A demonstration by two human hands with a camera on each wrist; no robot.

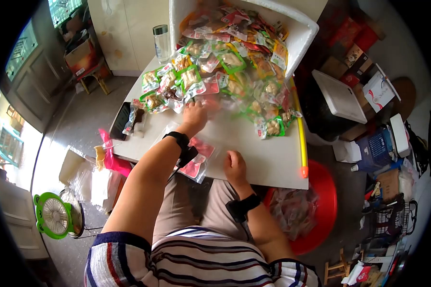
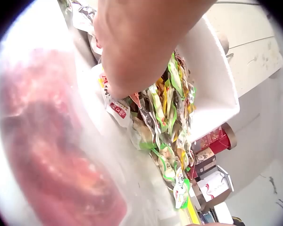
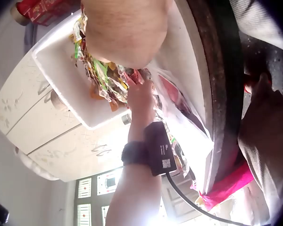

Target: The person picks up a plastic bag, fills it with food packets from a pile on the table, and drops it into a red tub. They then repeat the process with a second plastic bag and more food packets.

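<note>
At the surface's [image 1: 273, 165] near edge lies a clear bag [image 1: 195, 163], best steadied while the left hand [image 1: 195, 117] works by the packets [image 1: 189, 79]; the right hand [image 1: 235, 168] looks curled, any pinch by either I cannot tell.

1. Packets [image 1: 232, 60]: green-edged, some red
2. Shirt [image 1: 206, 256]: white with navy, grey and dark red stripes
3. Basin [image 1: 328, 210]: red
4. Tube [image 1: 300, 129]: yellow, orange at one end
5. Fan [image 1: 54, 215]: green
6. Cupboard [image 3: 68, 129]: cream, floral motifs

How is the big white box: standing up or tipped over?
Tipped over: the white box opens sideways, and packets spill out onto the table.
</note>
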